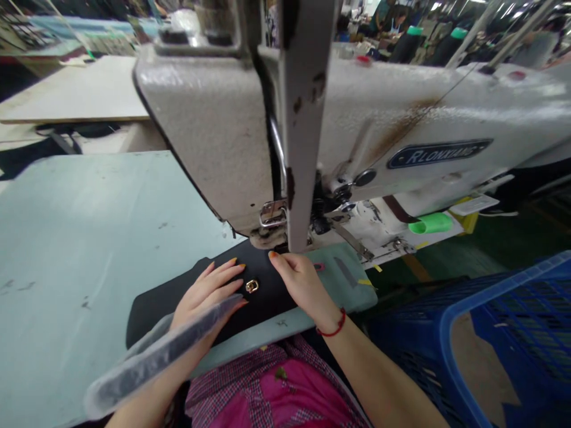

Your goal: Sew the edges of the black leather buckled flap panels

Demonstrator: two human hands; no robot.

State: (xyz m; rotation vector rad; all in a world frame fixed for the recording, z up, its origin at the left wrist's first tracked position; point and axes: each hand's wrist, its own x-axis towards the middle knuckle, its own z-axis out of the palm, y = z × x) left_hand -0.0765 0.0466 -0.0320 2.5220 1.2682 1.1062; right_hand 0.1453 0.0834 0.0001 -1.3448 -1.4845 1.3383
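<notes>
A black leather piece (263,297) with a small gold clasp (252,286) lies on the pale green sewing table (89,238), under the head of a white sewing machine (357,137). My left hand (207,291) lies flat on the piece, fingers spread, just left of the clasp. My right hand (301,279) rests on the piece's right part, fingers pointing up toward the needle area, which the machine's front arm hides. A clear plastic sleeve (156,351) covers my left forearm.
A blue plastic crate (491,333) stands at the lower right beside the table. A green thread cone (430,223) lies by the machine's base. Another worktable (75,89) is at the back left. People work in the far background.
</notes>
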